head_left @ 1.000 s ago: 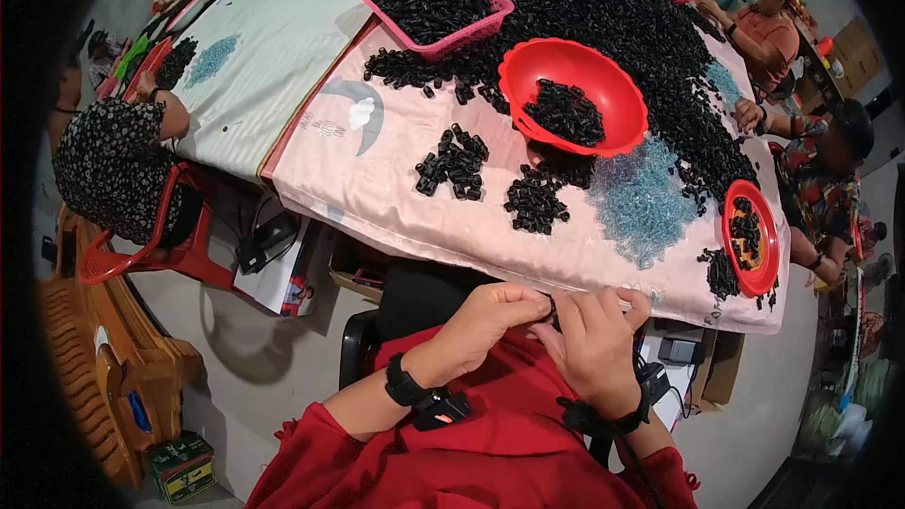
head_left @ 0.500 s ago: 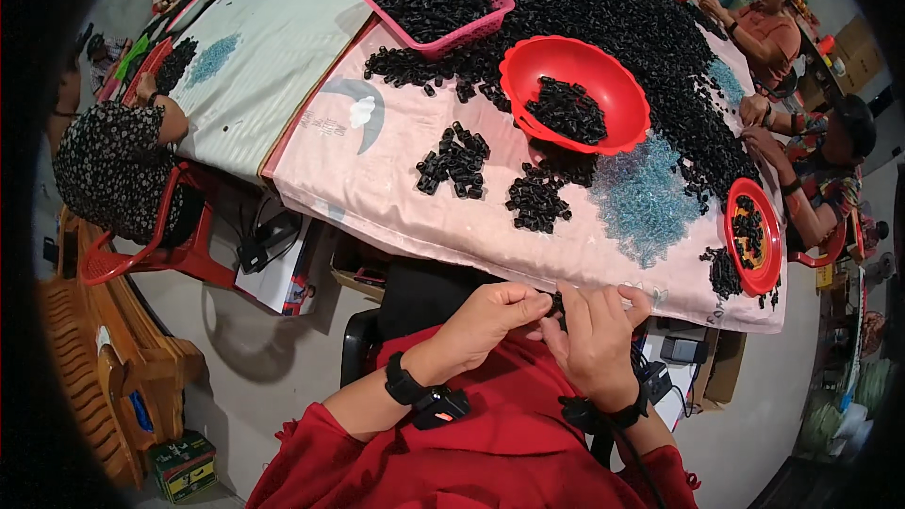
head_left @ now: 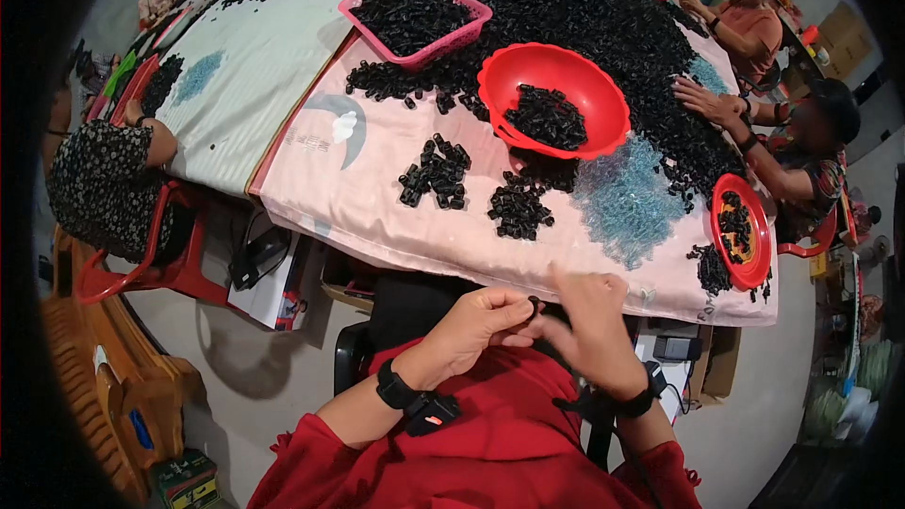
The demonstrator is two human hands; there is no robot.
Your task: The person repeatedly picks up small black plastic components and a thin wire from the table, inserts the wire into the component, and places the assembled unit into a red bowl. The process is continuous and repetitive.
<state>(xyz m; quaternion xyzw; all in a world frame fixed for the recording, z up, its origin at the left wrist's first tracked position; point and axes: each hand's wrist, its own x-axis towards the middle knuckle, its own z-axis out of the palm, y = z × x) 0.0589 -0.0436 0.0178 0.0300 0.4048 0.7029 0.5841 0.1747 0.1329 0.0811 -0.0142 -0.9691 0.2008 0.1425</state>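
A: Head view. State the step in hand.

B: Assembly or inspection of one small black part (head_left: 534, 304), judged from the pose. The part sits between both hands, just below the near edge of the bench (head_left: 311, 179), above the red lap. Left hand (head_left: 471, 325): fingers together, pinched on the part. Right hand (head_left: 589, 320): fingertips meet the same part; whether they clamp it or only touch it cannot be told, since the part is very small.

A: Requirement for the next move?

B: Judged only: a steady left pinch while the right fingers press or turn the part, then a reach forward to the bench.

A: Count the containers, taking the big red bowl (head_left: 554, 99) as reference.

B: One big red bowl, part-filled with black pieces. One pink basket (head_left: 415, 21) up and left of it. One small red dish (head_left: 741, 231) down and right of it. Two small black heaps (head_left: 436, 172) just below the bowl. One pale blue heap (head_left: 624, 200) below and right. One main black heap (head_left: 603, 9) behind it.

A: Other persons?

B: Four in part: two right of the bowl, two far left.
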